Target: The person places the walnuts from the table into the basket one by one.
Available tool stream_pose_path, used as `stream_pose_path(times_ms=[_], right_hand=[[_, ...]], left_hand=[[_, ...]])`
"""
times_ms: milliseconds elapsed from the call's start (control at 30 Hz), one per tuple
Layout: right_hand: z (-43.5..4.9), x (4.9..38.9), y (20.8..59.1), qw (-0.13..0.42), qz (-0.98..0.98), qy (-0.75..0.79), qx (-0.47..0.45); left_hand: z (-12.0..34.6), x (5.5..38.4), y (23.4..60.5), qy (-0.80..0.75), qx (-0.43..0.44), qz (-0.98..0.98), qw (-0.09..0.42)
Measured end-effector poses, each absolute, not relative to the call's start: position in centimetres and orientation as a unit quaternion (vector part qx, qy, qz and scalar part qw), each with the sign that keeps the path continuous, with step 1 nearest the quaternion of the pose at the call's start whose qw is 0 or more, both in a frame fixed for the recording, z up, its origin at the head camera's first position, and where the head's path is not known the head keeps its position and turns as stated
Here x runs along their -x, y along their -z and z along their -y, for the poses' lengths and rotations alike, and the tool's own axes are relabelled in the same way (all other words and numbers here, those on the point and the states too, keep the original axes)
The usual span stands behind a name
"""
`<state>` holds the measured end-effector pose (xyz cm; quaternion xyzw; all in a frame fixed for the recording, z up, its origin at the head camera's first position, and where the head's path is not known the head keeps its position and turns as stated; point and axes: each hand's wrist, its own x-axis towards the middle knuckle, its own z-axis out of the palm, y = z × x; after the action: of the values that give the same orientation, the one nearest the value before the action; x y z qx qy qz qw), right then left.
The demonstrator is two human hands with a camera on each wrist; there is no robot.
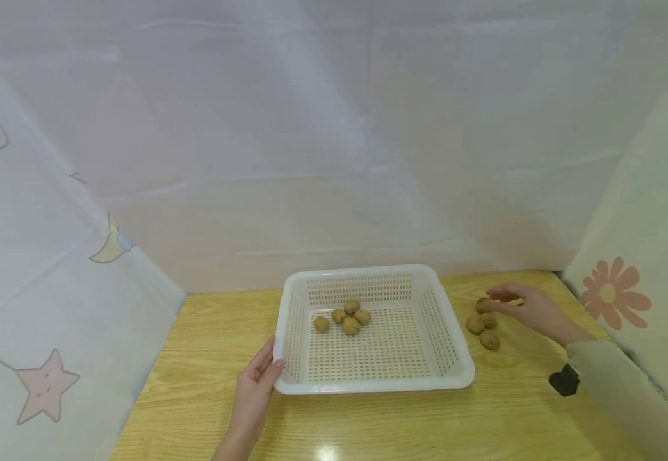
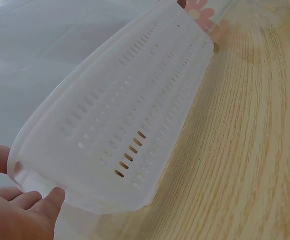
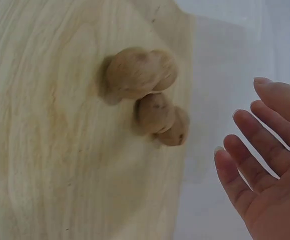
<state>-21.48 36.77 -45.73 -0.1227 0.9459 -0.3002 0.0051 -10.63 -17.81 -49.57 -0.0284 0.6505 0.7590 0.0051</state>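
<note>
A white plastic basket [image 1: 376,386] with slotted walls stands on the table, several walnuts [image 1: 351,326] lying in its left half. My left hand [image 1: 254,384] holds the basket's left rim, thumb on top and fingers below the lip; the left wrist view shows these fingers [image 2: 54,202] under the rim. To the right of the basket, several more walnuts [image 1: 489,339] sit in a small cluster. Over them is my right hand [image 1: 532,310], its fingers spread and nothing held. In the right wrist view, the right hand [image 3: 270,160] appears apart from the clustered walnuts [image 3: 156,113].
The wooden table [image 1: 207,346] meets a pale cloth backdrop [image 1: 334,160] at the back. Printed cloth also hangs at both sides, with a flower print [image 1: 616,292] by the right arm. A dark object [image 1: 564,380] is at the right wrist.
</note>
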Motion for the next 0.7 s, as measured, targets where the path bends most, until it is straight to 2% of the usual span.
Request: stream_pose_path(times_ms=[533,700], right_hand=[[-39.4,24.2,50.0,0.006,-0.947,0.281,0.154],[-39.5,24.9,51.0,0.025,-0.948,0.276,0.157]], left_hand=[[17.7,10.8,49.9,-0.765,0.025,-0.644,0.003],[17.8,10.8,50.1,-0.765,0.026,-0.643,0.003]])
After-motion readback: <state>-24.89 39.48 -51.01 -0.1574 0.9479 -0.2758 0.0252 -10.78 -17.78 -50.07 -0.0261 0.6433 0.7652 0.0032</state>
